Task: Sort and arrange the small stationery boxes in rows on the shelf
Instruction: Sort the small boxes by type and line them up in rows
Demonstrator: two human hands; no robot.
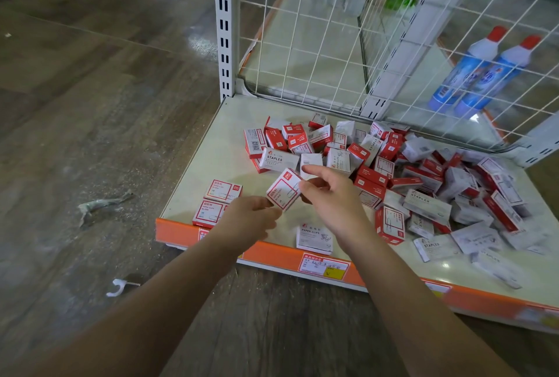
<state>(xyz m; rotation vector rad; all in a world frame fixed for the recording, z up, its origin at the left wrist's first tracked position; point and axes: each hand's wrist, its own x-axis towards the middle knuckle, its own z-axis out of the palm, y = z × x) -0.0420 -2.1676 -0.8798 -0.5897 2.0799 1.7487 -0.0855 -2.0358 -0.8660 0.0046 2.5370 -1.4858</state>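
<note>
Both hands hold one small paper-clip box over the low shelf.

The left hand (pixel 252 214) pinches the near left corner of the red-and-white box (pixel 284 189) with curled fingers, while the right hand (pixel 328 195) grips its right edge, forefinger stretched out above it; the box is tilted and lifted off the shelf (pixel 211 161). Just left of the hands, two matching red-bordered boxes (pixel 216 204) lie flat, one behind the other, near the shelf's orange front edge (pixel 272 255). Between the forearms lies a white paper-clips box (pixel 314 239). Farther back and to the right spreads a jumbled heap of boxes (pixel 393 170), red and white, some marked STAPLES. Beyond the wire mesh back (pixel 317 43), at far right, stand two blue bottles (pixel 481 74) with red caps.
</note>
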